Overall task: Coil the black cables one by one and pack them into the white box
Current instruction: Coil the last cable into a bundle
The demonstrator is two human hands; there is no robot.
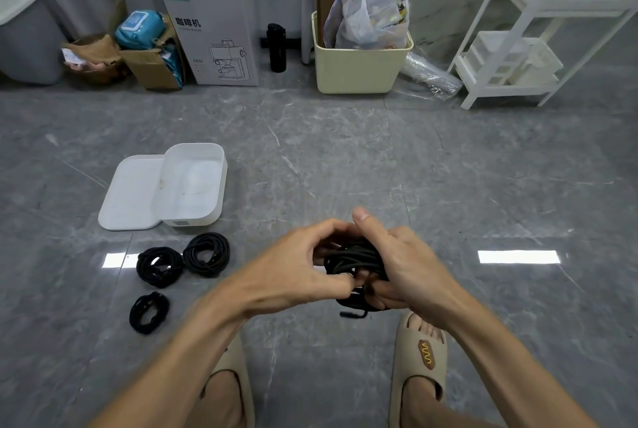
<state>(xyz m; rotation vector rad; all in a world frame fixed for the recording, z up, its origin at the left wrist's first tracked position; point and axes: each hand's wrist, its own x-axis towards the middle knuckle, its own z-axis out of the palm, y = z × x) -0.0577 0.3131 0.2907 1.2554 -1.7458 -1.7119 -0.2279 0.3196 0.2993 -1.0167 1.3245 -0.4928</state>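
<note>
1. Three coiled black cables [183,274], on the floor [345,158], left of the hands.
2. White box [193,182], open, just beyond them, lid [133,198] alongside.
3. Left hand [297,268], pinching cable bundle [355,260].
4. Right hand [404,262], fingers curled around same bundle.

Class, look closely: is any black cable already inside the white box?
No. The white box holds no cable; three coiled cables lie on the floor beside it.

I had both forearms reaching forward, meeting at centre. My left hand [303,265] curled its fingers, pinching at the bundle. My right hand [404,265] wrapped round it in a closed grip, thumb [362,220] raised upward.
</note>
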